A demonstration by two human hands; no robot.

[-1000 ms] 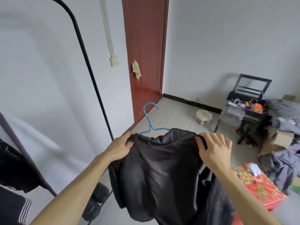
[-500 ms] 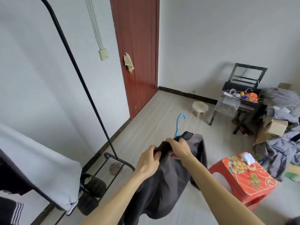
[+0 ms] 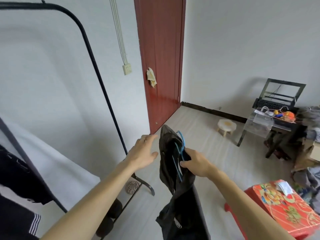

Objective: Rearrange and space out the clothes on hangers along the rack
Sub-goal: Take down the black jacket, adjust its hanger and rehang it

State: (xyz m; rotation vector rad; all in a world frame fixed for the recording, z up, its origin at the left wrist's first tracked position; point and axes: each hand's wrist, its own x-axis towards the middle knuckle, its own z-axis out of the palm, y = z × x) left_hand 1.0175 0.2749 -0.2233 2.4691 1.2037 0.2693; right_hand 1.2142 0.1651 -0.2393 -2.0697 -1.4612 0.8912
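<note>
My right hand [image 3: 196, 163] grips a blue wire hanger [image 3: 180, 151] with a dark grey garment [image 3: 174, 187] on it; the garment hangs edge-on and droops toward the floor. My left hand [image 3: 142, 152] is spread with fingers apart just left of the garment, holding nothing. The black clothes rack [image 3: 97, 70] curves down from the top left to its foot on the floor. At the left edge, a white garment [image 3: 57, 163] and a black garment with white stripes [image 3: 19, 201] hang on the rack.
A red door [image 3: 161, 63] stands behind the rack's end. Dark shoes [image 3: 110, 215] sit on the rack's base. A red plastic stool [image 3: 284, 208] is at the lower right, a small white stool [image 3: 226, 126] farther off, and a cluttered table [image 3: 275, 118] with piled clothes at right.
The garment has turned edge-on. My left hand has let go of it and opened beside it. My right hand now holds the hanger alone.
</note>
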